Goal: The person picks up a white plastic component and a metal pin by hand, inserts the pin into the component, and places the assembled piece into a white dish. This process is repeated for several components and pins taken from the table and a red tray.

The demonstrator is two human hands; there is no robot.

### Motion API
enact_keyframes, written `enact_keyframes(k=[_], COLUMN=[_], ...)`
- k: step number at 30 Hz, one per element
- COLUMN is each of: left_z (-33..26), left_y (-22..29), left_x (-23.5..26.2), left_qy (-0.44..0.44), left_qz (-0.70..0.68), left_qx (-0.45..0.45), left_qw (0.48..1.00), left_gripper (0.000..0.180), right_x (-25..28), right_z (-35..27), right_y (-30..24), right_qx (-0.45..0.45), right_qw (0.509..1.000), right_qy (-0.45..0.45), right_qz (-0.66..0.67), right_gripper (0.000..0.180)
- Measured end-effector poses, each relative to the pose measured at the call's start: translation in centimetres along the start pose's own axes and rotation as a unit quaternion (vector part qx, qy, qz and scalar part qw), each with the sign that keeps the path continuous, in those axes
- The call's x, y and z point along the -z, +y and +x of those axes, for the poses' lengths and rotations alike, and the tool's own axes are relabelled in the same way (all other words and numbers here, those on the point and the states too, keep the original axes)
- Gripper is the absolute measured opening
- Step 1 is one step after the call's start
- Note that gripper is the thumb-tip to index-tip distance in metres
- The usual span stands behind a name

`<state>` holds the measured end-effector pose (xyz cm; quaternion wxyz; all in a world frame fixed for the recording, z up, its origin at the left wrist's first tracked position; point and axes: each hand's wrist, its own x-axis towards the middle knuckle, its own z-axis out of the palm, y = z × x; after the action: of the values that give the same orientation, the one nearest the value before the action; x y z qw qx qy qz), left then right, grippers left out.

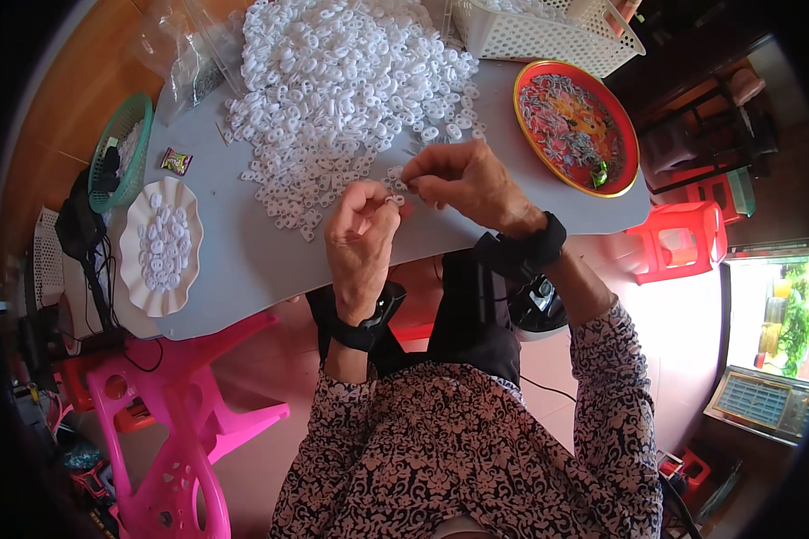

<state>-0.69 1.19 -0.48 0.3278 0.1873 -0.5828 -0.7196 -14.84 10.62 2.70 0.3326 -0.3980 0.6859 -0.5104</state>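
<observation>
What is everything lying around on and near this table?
table: one, grey, centre
small plastic rings: a big heap, white, table middle
scalloped dish: one, white, holding rings, left edge
basket: one, white, top right
round tray: one, red, holding small grey pieces, right
bowl: one, green, far left
sweet wrapper: one, green and pink, beside the bowl
stool: one, pink, lower left
left hand: pinching a small white piece
right hand: pinching a small piece

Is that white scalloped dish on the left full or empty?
Partly full. The white scalloped dish holds a heap of small white plastic pieces in its middle, while its wavy rim stays bare.
</observation>
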Motion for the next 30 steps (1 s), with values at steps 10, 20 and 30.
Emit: enact_keyframes(k=[10, 20, 30], left_z=[0.2, 0.2, 0.5], left_y=[1.0, 0.2, 1.0], left_x=[-1.8, -1.3, -1.5], left_qy=[-0.006, 0.010, -0.012], left_qz=[0.090, 0.035, 0.066], left_qx=[-0.009, 0.025, 0.047], left_qw=[0.996, 0.999, 0.997], left_gripper=[0.004, 0.012, 0.013], right_x=[-0.7, -1.4, -1.7], right_z=[-0.8, -0.9, -0.7], right_y=[1.7, 1.8, 2.2], right_qx=[0.044, 0.065, 0.071], right_qw=[0.951, 0.942, 0.948], right_qy=[-0.009, 0.042, 0.068], right_qz=[0.304, 0.325, 0.304], right_gripper=[0.020, 0.023, 0.019])
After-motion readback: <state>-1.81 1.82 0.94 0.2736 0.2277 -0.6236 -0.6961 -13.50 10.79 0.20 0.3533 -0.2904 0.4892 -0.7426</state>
